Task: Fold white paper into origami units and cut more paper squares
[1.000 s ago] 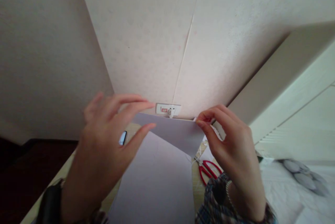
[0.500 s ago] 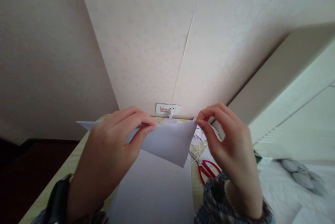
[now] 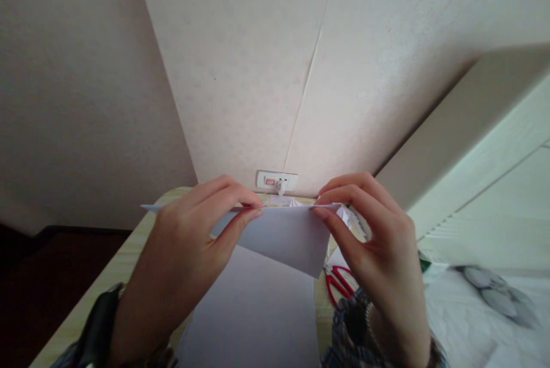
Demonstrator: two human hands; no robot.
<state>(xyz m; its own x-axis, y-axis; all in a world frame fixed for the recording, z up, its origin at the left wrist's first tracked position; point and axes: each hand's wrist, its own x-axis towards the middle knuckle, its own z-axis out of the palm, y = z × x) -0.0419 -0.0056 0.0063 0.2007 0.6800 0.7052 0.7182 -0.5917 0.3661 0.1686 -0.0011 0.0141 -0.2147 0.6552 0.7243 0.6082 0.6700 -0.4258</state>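
Observation:
A white sheet of paper (image 3: pixel 283 236) is held up between both hands, its top edge roughly level. My left hand (image 3: pixel 189 247) pinches that edge left of the middle, thumb in front and fingers behind. Nearer the right end, my right hand (image 3: pixel 373 236) pinches the same edge between thumb and fingers. Below the raised sheet lies a stack of white paper (image 3: pixel 258 310) on the table. Red-handled scissors (image 3: pixel 337 285) rest to the right of the stack, their blades mostly hidden by the held sheet.
The light wooden table (image 3: pixel 103 293) reaches the wall, where a socket (image 3: pixel 276 181) holds a white plug. White paper scraps (image 3: pixel 350 219) lie at the table's far right. Beyond the right edge is a white quilted surface (image 3: pixel 455 310) with a grey pattern.
My left hand came in from open and closed on the sheet's top edge. The sheet swung, then shifted right. My right hand's grip has moved inward along the edge.

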